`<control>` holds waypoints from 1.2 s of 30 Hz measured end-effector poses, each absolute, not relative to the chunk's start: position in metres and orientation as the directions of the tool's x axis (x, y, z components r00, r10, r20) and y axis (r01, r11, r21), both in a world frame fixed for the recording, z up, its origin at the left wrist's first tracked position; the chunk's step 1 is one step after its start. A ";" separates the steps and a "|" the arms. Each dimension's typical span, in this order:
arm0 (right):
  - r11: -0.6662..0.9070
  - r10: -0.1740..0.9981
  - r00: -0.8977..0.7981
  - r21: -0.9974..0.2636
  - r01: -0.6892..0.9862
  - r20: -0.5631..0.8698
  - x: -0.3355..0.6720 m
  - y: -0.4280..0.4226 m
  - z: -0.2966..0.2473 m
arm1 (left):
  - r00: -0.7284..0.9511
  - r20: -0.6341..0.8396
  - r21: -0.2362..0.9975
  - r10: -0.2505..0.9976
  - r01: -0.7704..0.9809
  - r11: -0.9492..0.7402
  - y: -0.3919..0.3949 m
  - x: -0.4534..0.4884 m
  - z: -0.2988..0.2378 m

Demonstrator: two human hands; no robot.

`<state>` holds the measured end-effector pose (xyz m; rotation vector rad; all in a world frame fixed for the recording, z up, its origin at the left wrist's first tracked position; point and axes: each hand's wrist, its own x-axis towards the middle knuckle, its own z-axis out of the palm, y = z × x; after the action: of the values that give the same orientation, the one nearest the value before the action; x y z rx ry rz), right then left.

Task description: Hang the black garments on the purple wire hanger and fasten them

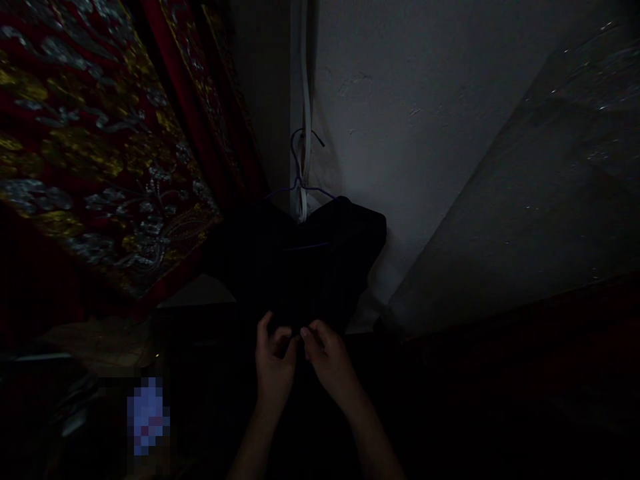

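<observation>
Forearms reach up from the near edge; left hand (277,348) and right hand (325,353) curl narrowly, fingertips close together, before the black garment (310,277); I cannot tell whether they grip it.

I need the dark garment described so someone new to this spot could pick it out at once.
Start at the pale wall and follow the white cable down to the thin purplish hanger. The dark garment hangs on it. It looks plain and almost black, unlike the red panel at picture left with gold and silver patterns.
</observation>
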<state>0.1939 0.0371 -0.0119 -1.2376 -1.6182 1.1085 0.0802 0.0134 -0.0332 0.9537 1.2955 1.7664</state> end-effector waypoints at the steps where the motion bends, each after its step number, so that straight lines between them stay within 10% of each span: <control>1: 0.131 0.977 -0.197 -0.956 0.262 0.080 0.194 0.037 -0.010 | -0.464 0.143 0.967 0.874 -0.121 -0.223 0.013 0.081 -0.035; 11: -0.086 0.981 -0.179 -0.992 -0.093 -0.068 0.186 0.044 0.010 | -0.247 0.405 0.880 0.881 0.368 -0.301 0.023 0.074 -0.042; 17: 0.156 0.987 0.028 -0.929 -0.335 0.156 0.183 0.102 0.098 | -0.230 0.396 0.862 0.889 0.428 -0.273 0.038 0.074 -0.045; 27: 0.406 0.895 -0.092 -0.883 -0.234 0.436 0.177 0.114 0.155 | -0.028 0.276 0.889 0.961 0.387 -0.244 0.084 0.025 0.011; 36: 0.507 0.849 -0.112 -0.856 -0.103 0.516 0.184 0.119 0.155 | 0.104 0.819 0.409 0.564 0.584 -0.701 0.102 0.036 0.157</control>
<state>0.1838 0.1191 0.1546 -0.6875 -1.4626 0.9253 0.0358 0.1018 0.1573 2.3480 1.2213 1.7269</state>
